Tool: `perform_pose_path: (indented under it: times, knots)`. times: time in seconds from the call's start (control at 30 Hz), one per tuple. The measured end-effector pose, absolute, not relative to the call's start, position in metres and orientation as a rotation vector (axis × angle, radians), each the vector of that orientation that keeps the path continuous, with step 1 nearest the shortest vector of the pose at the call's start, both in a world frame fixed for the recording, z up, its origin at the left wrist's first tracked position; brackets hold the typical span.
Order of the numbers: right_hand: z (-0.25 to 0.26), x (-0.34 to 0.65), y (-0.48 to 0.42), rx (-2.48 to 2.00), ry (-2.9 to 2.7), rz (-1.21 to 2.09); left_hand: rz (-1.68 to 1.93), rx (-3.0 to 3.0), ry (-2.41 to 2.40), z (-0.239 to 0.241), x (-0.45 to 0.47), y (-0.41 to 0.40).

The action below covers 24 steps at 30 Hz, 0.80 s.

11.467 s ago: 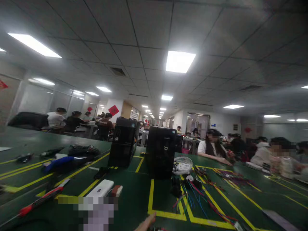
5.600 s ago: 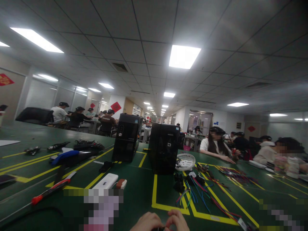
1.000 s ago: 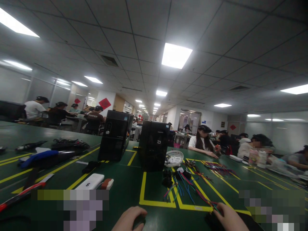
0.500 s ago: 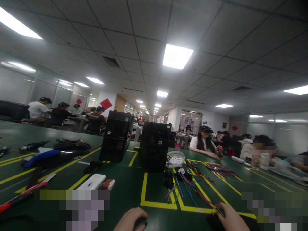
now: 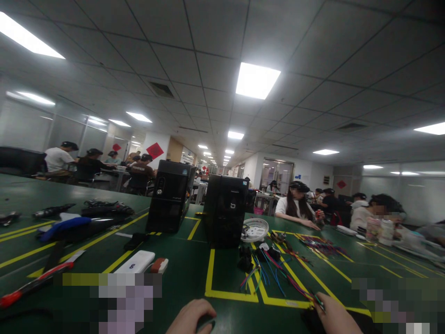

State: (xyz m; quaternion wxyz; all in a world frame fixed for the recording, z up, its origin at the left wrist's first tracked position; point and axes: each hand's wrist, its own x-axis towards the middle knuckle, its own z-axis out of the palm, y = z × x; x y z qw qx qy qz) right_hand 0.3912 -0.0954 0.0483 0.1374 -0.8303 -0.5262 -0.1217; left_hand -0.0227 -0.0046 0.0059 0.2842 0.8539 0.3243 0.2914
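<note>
Along the bottom edge, my left hand [image 5: 193, 316] is curled with thumb and fingers close together. Something dark shows at the fingertips, too little to name. My right hand [image 5: 336, 316] pinches the near ends of several thin coloured wires [image 5: 299, 288]. These wires run back across the table to black connectors [image 5: 269, 253], and more loose ends fan out over the yellow tape. A dark flat item [image 5: 309, 319] lies beneath my right hand, partly hidden by it.
Two black computer towers [image 5: 168, 197] stand ahead on the green table [image 5: 181, 264]. A white round basket [image 5: 255, 229] sits beside the right one. Leftward lie a white power bank [image 5: 135, 262], a red-handled tool [image 5: 38, 282] and dark tools. A person [image 5: 298, 206] sits across, right.
The whole view has shifted slightly to the right. My right hand still pinches the wire ends, and my left hand stays low and curled.
</note>
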Motion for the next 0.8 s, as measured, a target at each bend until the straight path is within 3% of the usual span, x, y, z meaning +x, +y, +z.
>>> perform_pose_path:
  times: [0.57, 0.8]
  knots:
    - [0.083, 0.354, -0.107, -2.469, -1.738, -0.001, 0.783, 2.321, 0.851, 0.002, -0.021, 0.0]
    - [0.087, 0.373, -0.111, -2.594, -1.507, -0.149, 0.807, 2.332, 0.826, 0.0, -0.021, 0.0]
